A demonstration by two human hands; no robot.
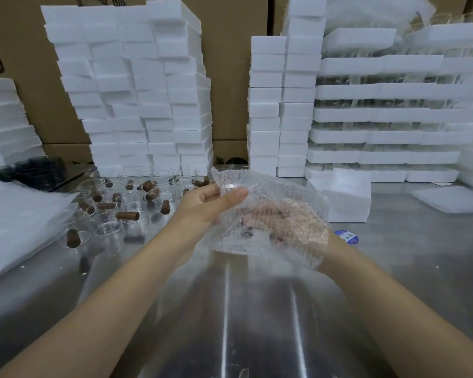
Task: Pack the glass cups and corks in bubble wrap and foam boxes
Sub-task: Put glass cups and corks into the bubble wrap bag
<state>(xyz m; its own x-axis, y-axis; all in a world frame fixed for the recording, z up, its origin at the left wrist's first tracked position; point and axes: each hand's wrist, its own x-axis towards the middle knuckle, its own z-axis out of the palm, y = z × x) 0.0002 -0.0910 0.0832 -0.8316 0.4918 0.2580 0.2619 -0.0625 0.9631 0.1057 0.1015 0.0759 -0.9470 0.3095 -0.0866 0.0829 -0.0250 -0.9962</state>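
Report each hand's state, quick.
Left hand: pinching the top edge of the bubble wrap.
Right hand: behind the bubble wrap, grip cannot be told.

Both forearms reach forward, the left hand (209, 204) pinching bubble wrap (281, 190), the right hand (284, 223) blurred beneath it.

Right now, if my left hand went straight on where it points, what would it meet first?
Your left hand meets the bubble wrap it pinches first; beyond that, probably the loose foam box, depth unclear.
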